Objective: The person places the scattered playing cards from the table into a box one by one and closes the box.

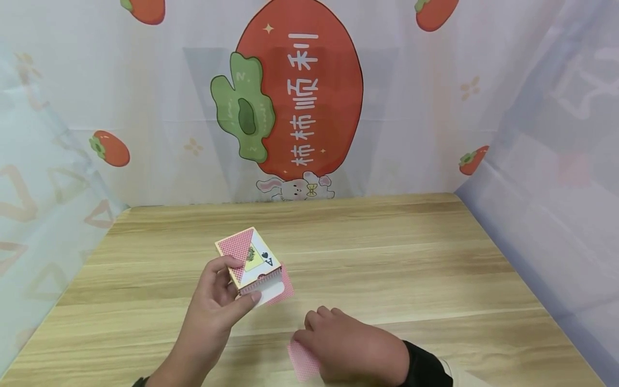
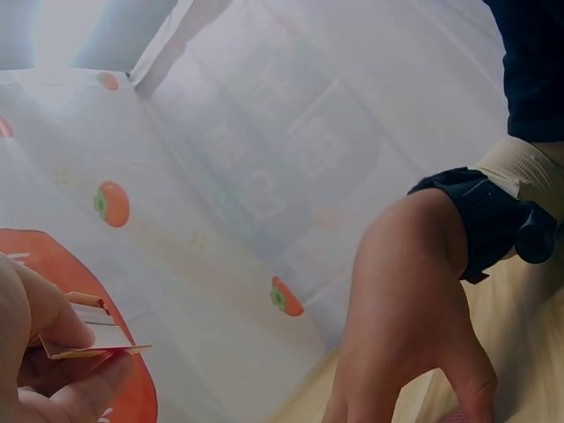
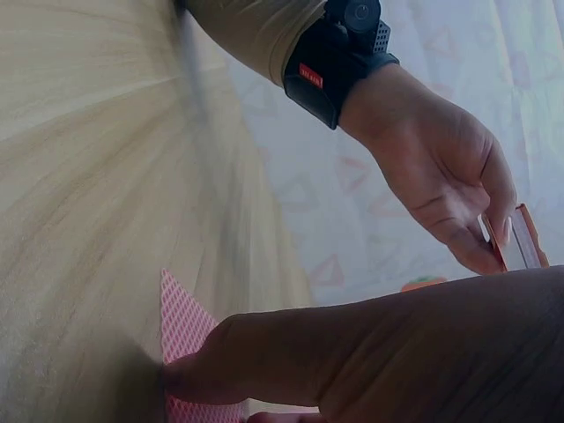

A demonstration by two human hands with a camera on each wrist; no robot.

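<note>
My left hand [image 1: 213, 306] holds up a playing-card box [image 1: 249, 258], thumb at its near edge and fingers along its side. The box has a red-checked and white front with an ace of spades printed on it. Its near end is open, with a white flap [image 1: 273, 290] sticking out. A red-checked piece [image 1: 288, 285] shows beyond that flap. Low over the table, my right hand [image 1: 355, 344] pinches a playing card [image 1: 302, 363] with a pink-checked back. The thumb [image 3: 207, 374] lies on the card's back in the right wrist view; the hand covers the rest.
The wooden table [image 1: 411, 258] runs back to a white cloth backdrop [image 1: 411, 150] printed with a large persimmon [image 1: 333, 97] and a rabbit. Cloth walls [image 1: 546, 177] stand on both sides. A black wrist strap [image 2: 467, 211] is on the right wrist.
</note>
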